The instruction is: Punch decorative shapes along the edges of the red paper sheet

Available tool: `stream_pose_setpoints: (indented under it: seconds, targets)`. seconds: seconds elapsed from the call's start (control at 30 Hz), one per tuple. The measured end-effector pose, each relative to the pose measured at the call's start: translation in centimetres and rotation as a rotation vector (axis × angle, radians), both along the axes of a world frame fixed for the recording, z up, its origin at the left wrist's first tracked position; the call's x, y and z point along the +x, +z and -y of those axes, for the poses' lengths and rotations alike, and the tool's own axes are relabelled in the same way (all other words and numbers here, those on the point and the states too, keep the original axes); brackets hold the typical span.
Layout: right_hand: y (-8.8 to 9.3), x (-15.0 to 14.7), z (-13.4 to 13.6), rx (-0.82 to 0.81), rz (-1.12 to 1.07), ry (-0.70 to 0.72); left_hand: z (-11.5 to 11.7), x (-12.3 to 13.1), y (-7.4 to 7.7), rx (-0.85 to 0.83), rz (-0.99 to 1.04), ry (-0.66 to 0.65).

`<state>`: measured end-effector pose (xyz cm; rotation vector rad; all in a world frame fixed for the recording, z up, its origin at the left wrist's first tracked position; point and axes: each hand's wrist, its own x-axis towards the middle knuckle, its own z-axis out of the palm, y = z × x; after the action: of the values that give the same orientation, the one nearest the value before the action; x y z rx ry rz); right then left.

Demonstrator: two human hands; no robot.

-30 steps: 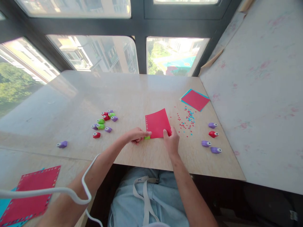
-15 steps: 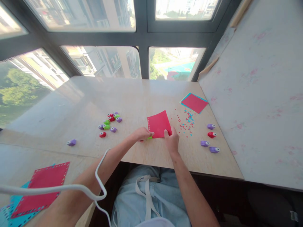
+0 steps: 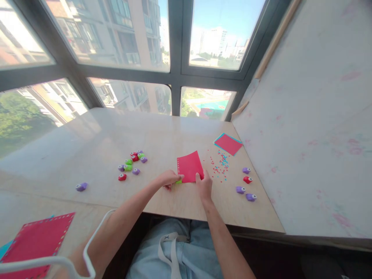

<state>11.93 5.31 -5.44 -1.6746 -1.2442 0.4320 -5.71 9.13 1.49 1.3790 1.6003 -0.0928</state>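
Left hand [image 3: 171, 178] closed around green punch [image 3: 179, 181] at near left corner of red paper [image 3: 189, 166]. Right hand [image 3: 205, 185] pinches near right corner, thumb on top.

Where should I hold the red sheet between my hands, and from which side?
Probably pinch the red sheet by its near right corner, coming from the near side with your right hand, thumb on top. It's thin, with a row of holes along its left edge, and your left hand and the green punch occupy the near left corner.
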Motion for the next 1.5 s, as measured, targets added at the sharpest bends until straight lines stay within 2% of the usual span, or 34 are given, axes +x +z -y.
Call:
stream_pose_setpoints:
  seconds: [0.17, 0.53, 0.73, 1.0, 1.17, 1.5]
  targets:
    - [-0.4, 0.0, -0.2, -0.002, 0.012, 0.005, 0.6, -1.0, -1.2, -0.039, 0.163, 0.103]
    - [0.3, -0.2, 0.0, 0.050, 0.010, -0.029, 1.5, -1.7, -2.9, 0.105, 0.294, 0.122]
    - [0.1, -0.3, -0.2, 0.056, -0.016, -0.086, 2.1, -1.9, -3.0, 0.262, 0.320, 0.181]
    - [-1.9, -0.1, -0.6, 0.108, -0.078, -0.160, 3.1, -2.3, -5.1, 0.532, 0.324, 0.256]
    - [-2.6, 0.0, -0.3, 0.146, -0.082, -0.189, 5.3, -2.6, -4.9, 0.713, 0.292, 0.308]
    - [-1.2, 0.5, 4.0, 0.159, -0.105, -0.122, 10.8, -3.5, -4.5, 0.621, 0.295, 0.326]
